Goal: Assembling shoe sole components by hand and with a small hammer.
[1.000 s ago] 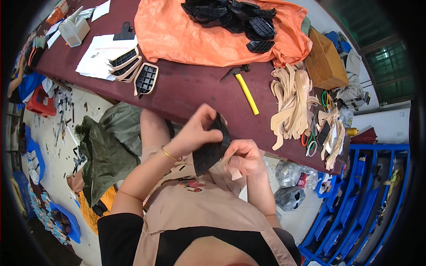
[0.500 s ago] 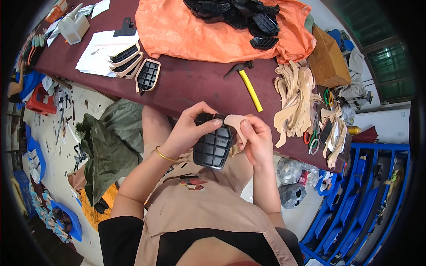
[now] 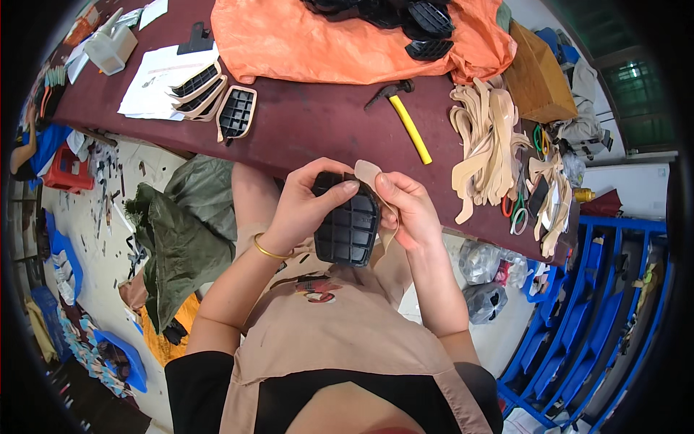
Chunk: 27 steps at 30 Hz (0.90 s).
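My left hand (image 3: 312,202) is closed on a black plastic piece (image 3: 345,233) with a grid of ribs, thumb over its upper edge. It hangs over my apron, in front of the table edge. Between the thumb and fingers of my right hand (image 3: 409,206) is a beige strip (image 3: 370,173), its wide end standing up at the black piece's top right corner. The rest of the strip runs down along the right edge of that piece, partly behind my fingers. Whether the strip sticks to the edge, I cannot tell.
On the dark red table (image 3: 311,119) lie a yellow-handled hammer (image 3: 410,129), a heap of beige strips (image 3: 486,155), scissors (image 3: 519,214) and several beige-edged black pieces (image 3: 236,113). More black parts rest on an orange sheet (image 3: 289,47). A blue rack (image 3: 578,325) stands right.
The beige strip has moved left, against the black piece's top right corner and side. My right hand has come closer to my left. The view has shifted slightly.
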Motion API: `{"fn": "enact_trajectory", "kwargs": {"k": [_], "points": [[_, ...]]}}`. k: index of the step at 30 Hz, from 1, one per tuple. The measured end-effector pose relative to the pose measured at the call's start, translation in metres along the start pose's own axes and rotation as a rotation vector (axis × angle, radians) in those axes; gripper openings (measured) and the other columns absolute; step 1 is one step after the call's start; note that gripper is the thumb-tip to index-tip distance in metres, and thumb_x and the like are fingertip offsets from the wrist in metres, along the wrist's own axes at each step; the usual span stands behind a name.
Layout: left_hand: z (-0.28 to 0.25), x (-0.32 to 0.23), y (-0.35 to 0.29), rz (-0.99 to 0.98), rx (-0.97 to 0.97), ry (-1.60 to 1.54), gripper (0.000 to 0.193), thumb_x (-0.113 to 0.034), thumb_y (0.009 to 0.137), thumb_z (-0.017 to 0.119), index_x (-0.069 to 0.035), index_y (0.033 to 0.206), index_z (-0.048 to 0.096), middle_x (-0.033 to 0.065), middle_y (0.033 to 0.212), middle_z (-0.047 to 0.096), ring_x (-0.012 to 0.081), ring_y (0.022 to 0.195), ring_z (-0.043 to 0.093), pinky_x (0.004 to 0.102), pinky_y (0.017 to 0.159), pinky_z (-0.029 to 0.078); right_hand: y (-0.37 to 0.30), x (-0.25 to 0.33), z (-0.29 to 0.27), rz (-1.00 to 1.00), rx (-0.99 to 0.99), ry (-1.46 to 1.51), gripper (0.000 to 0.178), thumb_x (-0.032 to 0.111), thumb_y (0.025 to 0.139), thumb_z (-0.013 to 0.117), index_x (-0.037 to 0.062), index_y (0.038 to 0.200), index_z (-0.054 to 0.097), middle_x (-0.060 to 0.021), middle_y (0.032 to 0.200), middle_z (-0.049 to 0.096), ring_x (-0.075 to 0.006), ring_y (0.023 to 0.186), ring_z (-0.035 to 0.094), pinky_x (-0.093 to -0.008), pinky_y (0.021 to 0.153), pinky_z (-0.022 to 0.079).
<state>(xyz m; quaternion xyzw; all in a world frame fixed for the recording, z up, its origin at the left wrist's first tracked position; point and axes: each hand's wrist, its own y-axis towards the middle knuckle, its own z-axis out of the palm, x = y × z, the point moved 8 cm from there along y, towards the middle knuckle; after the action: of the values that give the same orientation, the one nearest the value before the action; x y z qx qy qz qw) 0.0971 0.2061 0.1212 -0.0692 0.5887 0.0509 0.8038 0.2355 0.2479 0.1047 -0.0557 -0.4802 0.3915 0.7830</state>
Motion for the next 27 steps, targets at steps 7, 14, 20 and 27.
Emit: {"fn": "enact_trajectory", "kwargs": {"k": [7,14,20,27], "points": [[0.001,0.0,0.0,-0.011,0.001,0.003,0.015,-0.008,0.082,0.067,-0.002,0.095,0.062,0.0002,0.084,0.063,0.0065,0.078,0.057,0.0226,0.072,0.047,0.002,-0.004,0.002,0.047,0.013,0.024,0.016,0.018,0.085,0.067,0.0029,0.089,0.064,-0.0014,0.067,0.059,-0.0037,0.043,0.043,-0.0169,0.038,0.028],[0.004,-0.003,-0.003,0.016,0.05,0.074,0.015,-0.007,0.081,0.066,-0.002,0.094,0.062,0.0011,0.086,0.063,0.007,0.079,0.057,0.0234,0.074,0.047,-0.003,0.0,0.008,-0.009,0.046,-0.029,0.014,0.013,0.083,0.068,0.0013,0.087,0.064,-0.0005,0.07,0.058,-0.0027,0.046,0.043,-0.0173,0.038,0.028],[0.009,-0.002,-0.005,0.013,0.089,0.061,0.016,-0.008,0.081,0.065,-0.002,0.097,0.062,0.0016,0.088,0.063,0.0072,0.082,0.057,0.0239,0.076,0.047,-0.011,0.015,0.007,-0.304,0.017,-0.272,0.017,0.009,0.08,0.071,0.0006,0.094,0.068,-0.0006,0.085,0.055,-0.004,0.065,0.052,-0.0166,0.052,0.04],[0.011,-0.011,-0.007,0.044,0.158,0.219,0.031,-0.011,0.083,0.064,-0.003,0.112,0.058,0.0025,0.095,0.061,0.0079,0.088,0.055,0.0239,0.08,0.045,-0.017,0.031,0.011,-0.414,0.042,-0.608,0.017,0.008,0.077,0.073,-0.0021,0.09,0.069,-0.0038,0.088,0.055,-0.0072,0.073,0.054,-0.0173,0.059,0.041]]}}
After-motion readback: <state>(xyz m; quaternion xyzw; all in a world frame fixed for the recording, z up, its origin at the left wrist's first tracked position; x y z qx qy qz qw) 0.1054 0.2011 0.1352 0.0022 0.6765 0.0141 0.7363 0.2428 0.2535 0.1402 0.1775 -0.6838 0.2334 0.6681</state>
